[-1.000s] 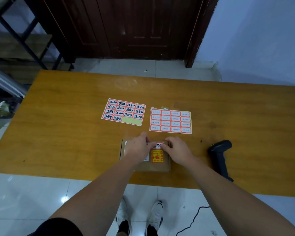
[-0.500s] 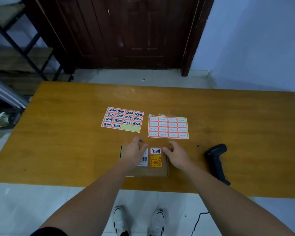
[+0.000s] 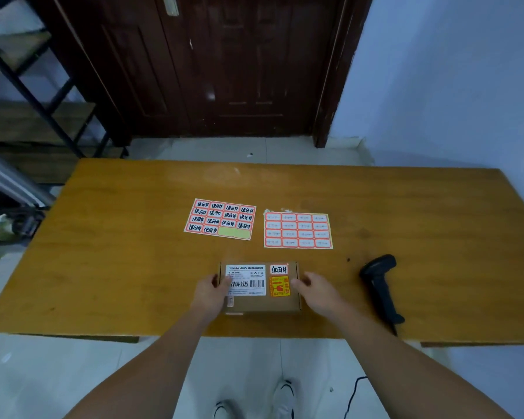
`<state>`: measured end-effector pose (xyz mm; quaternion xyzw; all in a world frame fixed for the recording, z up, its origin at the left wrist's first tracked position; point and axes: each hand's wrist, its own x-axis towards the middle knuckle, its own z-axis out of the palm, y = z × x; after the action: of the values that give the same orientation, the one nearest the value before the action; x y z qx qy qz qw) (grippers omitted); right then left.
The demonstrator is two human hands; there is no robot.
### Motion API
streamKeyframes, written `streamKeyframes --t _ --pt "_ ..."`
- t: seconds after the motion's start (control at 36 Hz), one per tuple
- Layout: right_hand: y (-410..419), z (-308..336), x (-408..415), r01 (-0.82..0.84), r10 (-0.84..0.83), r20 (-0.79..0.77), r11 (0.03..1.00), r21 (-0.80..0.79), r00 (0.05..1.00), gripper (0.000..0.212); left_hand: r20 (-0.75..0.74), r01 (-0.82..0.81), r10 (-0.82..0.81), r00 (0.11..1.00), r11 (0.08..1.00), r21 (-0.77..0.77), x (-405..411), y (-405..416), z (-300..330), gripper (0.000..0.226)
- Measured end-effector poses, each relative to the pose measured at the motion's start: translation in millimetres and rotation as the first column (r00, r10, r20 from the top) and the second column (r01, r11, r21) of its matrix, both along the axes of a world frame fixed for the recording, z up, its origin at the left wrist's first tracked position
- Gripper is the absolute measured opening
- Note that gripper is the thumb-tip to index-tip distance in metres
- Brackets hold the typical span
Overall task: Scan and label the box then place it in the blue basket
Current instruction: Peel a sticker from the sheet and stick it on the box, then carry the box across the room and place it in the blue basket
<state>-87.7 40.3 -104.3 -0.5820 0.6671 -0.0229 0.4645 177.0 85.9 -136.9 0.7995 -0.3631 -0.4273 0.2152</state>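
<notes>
We see a flat brown cardboard box (image 3: pixel 262 300) lying on the orange-brown wooden bench (image 3: pixel 127 267), close to the near edge and about midway along it. Our left hand (image 3: pixel 211 293) curls around the box's left end, thumb over the top face and touching the white printed barcode label (image 3: pixel 245 279); our right hand (image 3: pixel 313 290) cups the box's right end, fingers bent against that side. Both hands are closed on the box, one at each end, and the box rests flat on the bench. On its top face, right of the white label, sits a small red-bordered sticker with black handwriting (image 3: pixel 279 269), and just below that a yellow-and-red warning sticker (image 3: pixel 279 286).

Farther toward the middle of the bench lie two sticker sheets side by side, apart from the box. The left red-bordered sheet with black handwriting (image 3: pixel 220 218) has an empty green patch at its near right corner; the right red-bordered sheet of faint pale labels (image 3: pixel 298 230) lies just beside it. A black handheld barcode scanner (image 3: pixel 379 285) lies near the bench's near edge, to the right of the box and clear of our right hand; its cable (image 3: pixel 353 394) hangs down toward the pale tiled floor (image 3: pixel 58 373)
</notes>
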Motion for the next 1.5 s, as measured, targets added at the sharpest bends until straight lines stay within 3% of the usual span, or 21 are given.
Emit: streamKeyframes --t 0.06,0.31,0.53,0.69,0.83,1.03,1.17,1.31,1.5 --pt "4 -2 6 0.007 -0.008 0.024 1.000 0.012 1.000 0.043 -0.046 0.005 -0.005 0.999 1.000 -0.003 0 2 -4 0.057" --pt "16 -8 25 0.246 -0.246 0.052 0.969 0.011 0.968 0.041 -0.004 0.044 -0.044 0.999 0.998 -0.034 -1 5 1 0.048" --pt "10 19 34 0.467 -0.462 0.320 0.882 0.065 0.827 0.030 -0.004 0.020 -0.021 1.000 0.990 -0.140 4 1 49 0.052" --pt "-6 87 45 0.501 -0.437 0.477 0.866 -0.007 0.763 0.033 -0.230 -0.077 0.019 0.973 0.966 -0.248 16 -18 114 0.047" --pt "-23 156 47 0.479 -0.375 0.546 0.876 -0.056 0.749 0.056 -0.326 -0.124 0.009 0.945 0.934 -0.335 25 -39 182 0.037" --pt "-29 241 53 0.444 -0.345 0.650 0.896 0.013 0.677 0.042 -0.437 -0.131 -0.032 0.899 0.932 -0.337 35 -51 270 0.041" --pt "-30 286 59 0.404 -0.272 0.680 0.914 -0.038 0.680 0.028 -0.436 -0.090 -0.088 0.896 0.924 -0.372 44 -51 325 0.044" --pt "-36 319 72 0.390 -0.222 0.671 0.915 -0.107 0.707 0.015 -0.413 -0.053 -0.136 0.901 0.909 -0.413 50 -36 365 0.013" --pt "-44 354 90 0.338 -0.166 0.692 0.933 -0.119 0.702 0.017 -0.380 -0.114 -0.087 0.921 0.872 -0.475 63 -21 400 0.018"
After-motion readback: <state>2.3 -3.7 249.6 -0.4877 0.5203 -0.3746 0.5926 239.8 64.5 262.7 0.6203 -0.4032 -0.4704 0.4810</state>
